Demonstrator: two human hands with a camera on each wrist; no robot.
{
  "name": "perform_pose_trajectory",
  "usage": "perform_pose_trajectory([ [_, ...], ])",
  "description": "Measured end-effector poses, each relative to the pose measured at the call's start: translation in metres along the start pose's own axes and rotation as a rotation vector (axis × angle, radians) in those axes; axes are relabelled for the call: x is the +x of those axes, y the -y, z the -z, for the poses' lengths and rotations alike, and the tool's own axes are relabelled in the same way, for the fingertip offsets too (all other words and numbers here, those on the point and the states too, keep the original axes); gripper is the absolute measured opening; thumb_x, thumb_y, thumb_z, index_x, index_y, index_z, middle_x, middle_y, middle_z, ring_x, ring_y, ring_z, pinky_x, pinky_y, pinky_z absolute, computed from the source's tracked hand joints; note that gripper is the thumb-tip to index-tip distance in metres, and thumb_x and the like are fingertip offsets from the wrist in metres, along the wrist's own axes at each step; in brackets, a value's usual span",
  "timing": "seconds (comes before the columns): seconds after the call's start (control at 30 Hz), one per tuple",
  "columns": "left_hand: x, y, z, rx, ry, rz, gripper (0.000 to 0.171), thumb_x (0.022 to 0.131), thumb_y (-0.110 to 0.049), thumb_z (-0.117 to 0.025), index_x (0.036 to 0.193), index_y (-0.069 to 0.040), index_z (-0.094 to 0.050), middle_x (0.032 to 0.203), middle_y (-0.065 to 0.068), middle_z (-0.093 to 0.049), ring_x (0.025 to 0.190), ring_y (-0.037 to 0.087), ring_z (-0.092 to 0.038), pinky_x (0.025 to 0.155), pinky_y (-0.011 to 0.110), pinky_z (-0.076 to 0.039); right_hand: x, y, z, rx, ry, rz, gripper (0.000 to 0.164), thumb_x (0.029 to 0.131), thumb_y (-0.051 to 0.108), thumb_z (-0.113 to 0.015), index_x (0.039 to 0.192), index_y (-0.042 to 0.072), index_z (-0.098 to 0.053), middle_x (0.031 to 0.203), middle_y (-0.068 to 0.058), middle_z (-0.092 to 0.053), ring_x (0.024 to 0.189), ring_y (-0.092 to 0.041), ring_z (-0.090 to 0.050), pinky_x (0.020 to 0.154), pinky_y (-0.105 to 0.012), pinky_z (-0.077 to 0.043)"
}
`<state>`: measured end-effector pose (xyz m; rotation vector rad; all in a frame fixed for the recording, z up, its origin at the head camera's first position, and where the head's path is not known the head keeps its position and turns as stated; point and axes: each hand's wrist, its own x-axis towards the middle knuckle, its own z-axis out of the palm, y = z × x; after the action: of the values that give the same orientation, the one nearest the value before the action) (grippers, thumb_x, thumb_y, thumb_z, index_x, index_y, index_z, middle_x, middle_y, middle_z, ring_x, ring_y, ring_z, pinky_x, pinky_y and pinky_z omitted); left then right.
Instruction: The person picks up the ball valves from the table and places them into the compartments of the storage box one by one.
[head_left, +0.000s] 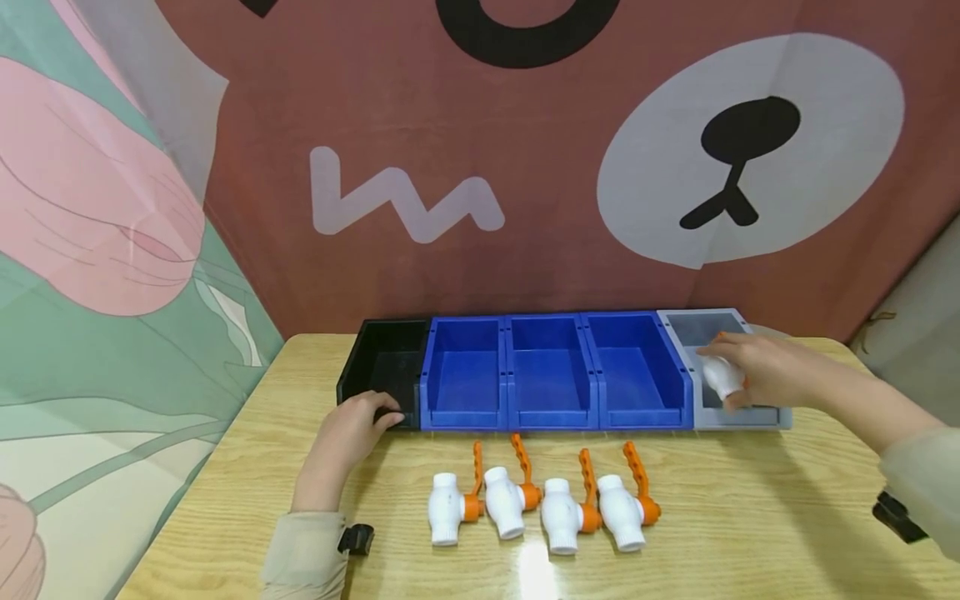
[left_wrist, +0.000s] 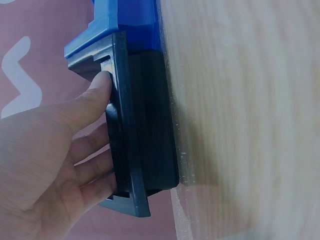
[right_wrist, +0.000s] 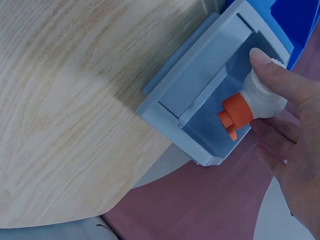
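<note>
A white valve (head_left: pixel 722 377) is sitting in the grip of the right hand (head_left: pixel 776 367), the thumb pressing one side of its body and the bent fingers closing round the other, with the gap between them only as wide as the valve. Its orange fitting (right_wrist: pixel 238 111) is sticking out past the fingers. Directly beneath this grip the grey bin (head_left: pixel 738 419) is standing, and the valve is overlapping its interior; whether it is touching the floor of the bin, I cannot tell. Left of the grip, three blue bins (head_left: pixel 551 419) are standing in a row, and beyond them a black bin (head_left: pixel 384 367) is ending the line. The left hand (head_left: pixel 356 433) is holding that bin's front wall, its thumb lying on the lip and its fingers bending inside, their tips hidden. Nearer the person and left of the right-hand grip, four more white valves (head_left: pixel 504 502) are lying side by side on the wooden table (head_left: pixel 712 558), their orange handles (head_left: pixel 588 477) pointing toward the bins. Behind everything, a printed cloth (head_left: pixel 420 275) is hanging.
</note>
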<state>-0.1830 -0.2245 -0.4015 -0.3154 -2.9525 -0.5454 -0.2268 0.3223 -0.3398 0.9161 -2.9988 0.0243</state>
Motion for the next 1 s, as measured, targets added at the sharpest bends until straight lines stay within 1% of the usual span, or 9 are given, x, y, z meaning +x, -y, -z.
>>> perform_pose_trajectory([
  [0.07, 0.000, 0.000, 0.000, 0.000, 0.002, 0.006, 0.010, 0.092, -0.019, -0.072, 0.099, -0.011, -0.074, 0.097, 0.005, -0.069, 0.093, 0.028, -0.067, 0.083, 0.046, -0.055, 0.004, -0.001, 0.000, -0.006, 0.011, -0.004, 0.076, 0.063, 0.031, -0.094, 0.125, -0.001, -0.065, 0.114, -0.021, -0.064, 0.080, -0.021, -0.062, 0.065, -0.038, -0.054],
  [0.13, 0.000, 0.001, -0.001, -0.001, 0.003, 0.009, 0.010, 0.092, -0.019, -0.072, 0.099, -0.011, -0.074, 0.097, 0.005, -0.069, 0.094, 0.029, -0.067, 0.083, 0.047, -0.055, 0.007, -0.002, -0.001, -0.003, 0.020, -0.013, 0.075, 0.063, 0.030, -0.094, 0.125, -0.001, -0.065, 0.111, -0.014, -0.065, 0.078, -0.016, -0.059, 0.063, -0.035, -0.052],
  [0.23, 0.000, 0.001, -0.001, -0.001, 0.005, 0.012, 0.010, 0.093, -0.019, -0.071, 0.099, -0.011, -0.074, 0.098, 0.006, -0.069, 0.094, 0.029, -0.067, 0.083, 0.047, -0.055, 0.011, -0.003, -0.002, -0.003, 0.033, -0.020, 0.074, 0.062, 0.029, -0.094, 0.125, 0.000, -0.066, 0.111, -0.013, -0.065, 0.082, -0.019, -0.061, 0.066, -0.038, -0.054],
  [0.37, 0.000, 0.001, -0.002, -0.002, 0.006, 0.013, 0.010, 0.093, -0.019, -0.071, 0.099, -0.011, -0.074, 0.098, 0.005, -0.069, 0.094, 0.029, -0.067, 0.084, 0.047, -0.055, 0.016, -0.007, -0.004, -0.007, 0.059, -0.029, 0.075, 0.062, 0.030, -0.094, 0.124, 0.000, -0.065, 0.113, -0.016, -0.065, 0.084, -0.025, -0.064, 0.070, -0.045, -0.056],
  [0.5, 0.000, 0.000, -0.002, -0.002, 0.005, 0.009, 0.010, 0.093, -0.019, -0.071, 0.099, -0.011, -0.074, 0.098, 0.005, -0.069, 0.094, 0.029, -0.067, 0.084, 0.047, -0.055, 0.021, -0.011, -0.006, -0.003, 0.089, -0.062, 0.076, 0.062, 0.032, -0.094, 0.125, 0.000, -0.064, 0.113, -0.017, -0.065, 0.080, -0.023, -0.063, 0.064, -0.042, -0.055],
  [0.6, 0.001, 0.000, -0.002, -0.001, 0.005, 0.008, 0.011, 0.093, -0.019, -0.071, 0.099, -0.011, -0.074, 0.099, 0.006, -0.069, 0.095, 0.029, -0.067, 0.084, 0.047, -0.054, 0.025, -0.012, -0.008, 0.003, 0.102, -0.087, 0.075, 0.062, 0.030, -0.094, 0.124, 0.000, -0.064, 0.113, -0.017, -0.064, 0.079, -0.022, -0.062, 0.061, -0.039, -0.053],
  [0.77, 0.001, 0.001, -0.001, 0.002, 0.004, 0.012, 0.011, 0.093, -0.019, -0.071, 0.100, -0.011, -0.074, 0.099, 0.006, -0.069, 0.096, 0.029, -0.067, 0.084, 0.047, -0.054, 0.032, -0.011, -0.011, 0.018, 0.118, -0.106, 0.073, 0.062, 0.024, -0.094, 0.123, -0.003, -0.064, 0.114, -0.021, -0.063, 0.086, -0.028, -0.064, 0.066, -0.044, -0.055],
  [0.87, 0.001, 0.001, -0.001, 0.000, 0.009, 0.015, 0.011, 0.093, -0.019, -0.071, 0.100, -0.011, -0.074, 0.099, 0.006, -0.069, 0.095, 0.029, -0.067, 0.084, 0.048, -0.054, 0.035, -0.009, -0.013, 0.030, 0.131, -0.119, 0.074, 0.062, 0.021, -0.095, 0.122, -0.006, -0.063, 0.115, -0.024, -0.063, 0.092, -0.036, -0.064, 0.073, -0.051, -0.057],
  [1.0, 0.001, 0.000, 0.000, -0.002, 0.014, 0.023, 0.012, 0.093, -0.020, -0.071, 0.101, -0.011, -0.074, 0.100, 0.006, -0.070, 0.096, 0.029, -0.067, 0.084, 0.048, -0.054, 0.038, -0.009, -0.018, 0.030, 0.143, -0.124, 0.075, 0.062, 0.020, -0.095, 0.122, -0.010, -0.061, 0.119, -0.030, -0.060, 0.106, -0.048, -0.059, 0.085, -0.060, -0.052],
])
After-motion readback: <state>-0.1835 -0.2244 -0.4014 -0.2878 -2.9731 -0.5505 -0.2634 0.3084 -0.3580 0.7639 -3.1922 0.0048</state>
